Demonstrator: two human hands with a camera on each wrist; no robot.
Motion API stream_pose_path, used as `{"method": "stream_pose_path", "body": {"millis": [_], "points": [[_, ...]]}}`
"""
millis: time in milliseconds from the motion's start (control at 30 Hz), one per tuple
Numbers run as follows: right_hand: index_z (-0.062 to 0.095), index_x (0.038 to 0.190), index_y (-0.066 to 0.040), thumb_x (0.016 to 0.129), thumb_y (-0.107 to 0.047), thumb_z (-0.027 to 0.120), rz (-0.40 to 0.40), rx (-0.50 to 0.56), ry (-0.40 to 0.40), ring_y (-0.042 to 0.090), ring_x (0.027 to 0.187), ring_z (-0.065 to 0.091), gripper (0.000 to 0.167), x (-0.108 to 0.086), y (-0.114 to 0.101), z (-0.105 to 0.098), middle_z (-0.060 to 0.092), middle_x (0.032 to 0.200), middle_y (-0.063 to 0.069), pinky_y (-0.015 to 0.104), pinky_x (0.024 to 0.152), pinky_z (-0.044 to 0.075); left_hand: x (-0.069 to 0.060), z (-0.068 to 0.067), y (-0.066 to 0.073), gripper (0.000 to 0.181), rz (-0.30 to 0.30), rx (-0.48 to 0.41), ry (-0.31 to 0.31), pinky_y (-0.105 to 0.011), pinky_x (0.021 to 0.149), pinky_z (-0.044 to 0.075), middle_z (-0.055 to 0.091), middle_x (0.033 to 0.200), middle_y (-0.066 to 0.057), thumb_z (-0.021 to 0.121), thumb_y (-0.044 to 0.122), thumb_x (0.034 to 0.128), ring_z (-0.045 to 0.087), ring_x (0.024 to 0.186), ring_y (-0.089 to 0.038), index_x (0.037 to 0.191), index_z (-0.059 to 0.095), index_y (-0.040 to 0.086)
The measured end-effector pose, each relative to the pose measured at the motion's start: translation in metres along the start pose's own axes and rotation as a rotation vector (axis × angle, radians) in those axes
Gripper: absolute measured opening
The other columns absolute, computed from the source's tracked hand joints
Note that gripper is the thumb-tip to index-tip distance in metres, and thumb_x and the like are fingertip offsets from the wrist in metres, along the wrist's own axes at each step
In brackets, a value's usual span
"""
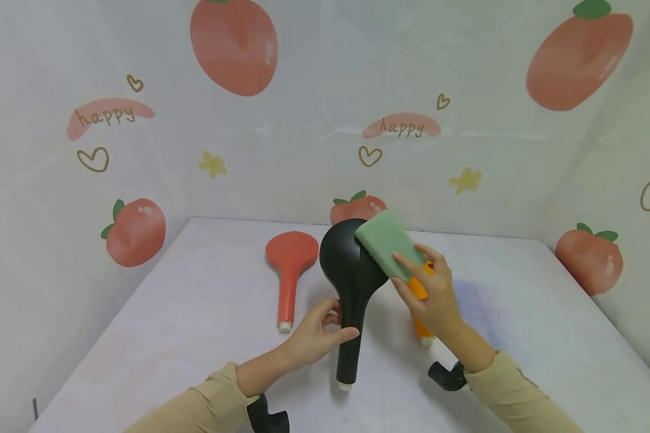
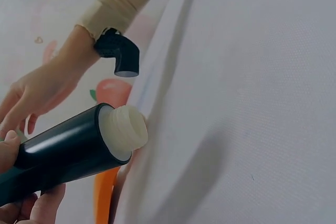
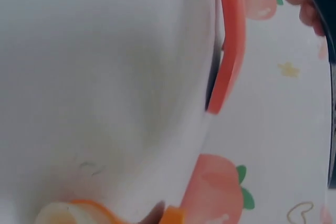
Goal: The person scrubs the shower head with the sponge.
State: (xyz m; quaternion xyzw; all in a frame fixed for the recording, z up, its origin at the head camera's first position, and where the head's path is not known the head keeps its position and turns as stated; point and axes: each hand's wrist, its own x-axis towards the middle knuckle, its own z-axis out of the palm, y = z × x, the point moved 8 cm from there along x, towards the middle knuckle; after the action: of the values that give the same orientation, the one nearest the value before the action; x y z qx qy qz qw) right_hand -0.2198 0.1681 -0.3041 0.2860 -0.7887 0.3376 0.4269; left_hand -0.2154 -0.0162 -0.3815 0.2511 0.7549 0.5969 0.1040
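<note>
A black handheld shower head stands tilted above the table, its round head up. My left hand grips its handle, thumb across the front. In the left wrist view the handle ends in a pale threaded connector. My right hand holds a light green sponge between thumb and fingers. The sponge overlaps the right edge of the black round head; the contact itself is hidden. Behind the right hand lies an orange shower head, partly covered. A red shower head lies left of the black one.
The white table meets a fruit-printed cloth backdrop at its back edge. A bluish patch marks the table at the right. Black wrist mounts stick out below both sleeves.
</note>
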Motion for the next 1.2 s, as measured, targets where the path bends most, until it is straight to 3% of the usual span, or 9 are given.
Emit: {"method": "stream_pose_path", "body": {"millis": [133, 233, 367, 433, 633, 733, 900, 1000, 1200], "points": [[0.068, 0.108, -0.005, 0.093, -0.040, 0.053, -0.083, -0.003, 0.011, 0.044, 0.109, 0.044, 0.041, 0.003, -0.009, 0.002, 0.048, 0.121, 0.033, 0.047, 0.077, 0.030, -0.001, 0.000, 0.002, 0.037, 0.014, 0.013, 0.003, -0.018, 0.087, 0.048, 0.052, 0.108, -0.016, 0.066, 0.015, 0.0867, 0.051, 0.096, -0.014, 0.115, 0.050, -0.002], [0.067, 0.109, -0.004, 0.093, -0.039, 0.054, -0.026, -0.022, 0.029, 0.044, 0.108, 0.044, 0.041, 0.006, -0.002, -0.001, 0.047, 0.121, 0.033, 0.045, 0.074, 0.029, -0.002, 0.001, 0.003, 0.037, 0.011, 0.020, 0.000, -0.019, 0.088, 0.048, 0.052, 0.108, -0.016, 0.066, 0.014, 0.0864, 0.050, 0.096, -0.014, 0.116, 0.050, -0.002], [0.066, 0.113, -0.005, 0.087, -0.020, 0.065, 0.095, -0.032, 0.025, 0.044, 0.109, 0.043, 0.030, 0.008, 0.011, -0.004, 0.045, 0.125, 0.031, 0.039, 0.074, 0.026, -0.003, 0.002, 0.001, 0.037, 0.008, 0.023, -0.010, -0.016, 0.085, 0.048, 0.052, 0.109, -0.017, 0.066, 0.013, 0.0863, 0.051, 0.098, -0.017, 0.116, 0.049, -0.002], [0.065, 0.115, -0.006, 0.084, -0.013, 0.067, 0.113, -0.021, 0.004, 0.044, 0.110, 0.041, 0.032, 0.008, 0.012, -0.003, 0.043, 0.126, 0.031, 0.038, 0.075, 0.026, -0.003, 0.003, 0.000, 0.037, 0.010, 0.022, -0.015, -0.015, 0.084, 0.048, 0.052, 0.109, -0.017, 0.066, 0.013, 0.0864, 0.051, 0.098, -0.017, 0.116, 0.049, -0.002], [0.066, 0.113, -0.006, 0.093, -0.041, 0.053, 0.006, 0.023, -0.027, 0.042, 0.112, 0.041, 0.043, 0.010, -0.002, 0.005, 0.045, 0.125, 0.032, 0.044, 0.077, 0.029, -0.004, 0.004, -0.001, 0.035, 0.029, 0.026, -0.013, -0.016, 0.080, 0.050, 0.052, 0.108, -0.018, 0.065, 0.013, 0.0866, 0.051, 0.096, -0.014, 0.114, 0.050, -0.002], [0.067, 0.111, -0.005, 0.093, -0.046, 0.050, -0.011, 0.012, -0.002, 0.042, 0.109, 0.042, 0.047, 0.013, -0.003, 0.004, 0.047, 0.123, 0.031, 0.045, 0.076, 0.028, -0.004, 0.004, -0.002, 0.035, 0.027, 0.026, -0.013, -0.015, 0.079, 0.051, 0.052, 0.108, -0.018, 0.066, 0.013, 0.0867, 0.052, 0.096, -0.014, 0.114, 0.050, -0.002], [0.067, 0.112, -0.004, 0.087, -0.020, 0.064, 0.108, -0.027, -0.001, 0.045, 0.106, 0.041, 0.030, 0.018, 0.012, 0.000, 0.044, 0.122, 0.034, 0.042, 0.076, 0.026, -0.005, 0.005, -0.001, 0.035, 0.022, 0.029, -0.017, -0.016, 0.077, 0.052, 0.051, 0.108, -0.018, 0.066, 0.012, 0.0864, 0.052, 0.095, -0.014, 0.113, 0.049, -0.002], [0.066, 0.113, -0.004, 0.077, -0.004, 0.068, 0.174, -0.034, -0.021, 0.047, 0.106, 0.040, 0.036, 0.022, 0.018, 0.000, 0.043, 0.122, 0.036, 0.043, 0.078, 0.025, -0.005, 0.006, 0.000, 0.034, 0.032, 0.049, -0.010, -0.019, 0.078, 0.052, 0.052, 0.108, -0.017, 0.066, 0.012, 0.0856, 0.053, 0.094, -0.012, 0.112, 0.050, -0.001], [0.066, 0.114, -0.007, 0.080, -0.009, 0.068, 0.130, -0.026, -0.080, 0.045, 0.109, 0.039, 0.034, 0.027, 0.007, 0.009, 0.043, 0.123, 0.033, 0.046, 0.080, 0.025, -0.006, 0.006, 0.003, 0.035, 0.044, 0.097, 0.013, -0.022, 0.080, 0.051, 0.053, 0.108, -0.015, 0.067, 0.014, 0.0848, 0.056, 0.092, -0.013, 0.113, 0.052, 0.001]]}}
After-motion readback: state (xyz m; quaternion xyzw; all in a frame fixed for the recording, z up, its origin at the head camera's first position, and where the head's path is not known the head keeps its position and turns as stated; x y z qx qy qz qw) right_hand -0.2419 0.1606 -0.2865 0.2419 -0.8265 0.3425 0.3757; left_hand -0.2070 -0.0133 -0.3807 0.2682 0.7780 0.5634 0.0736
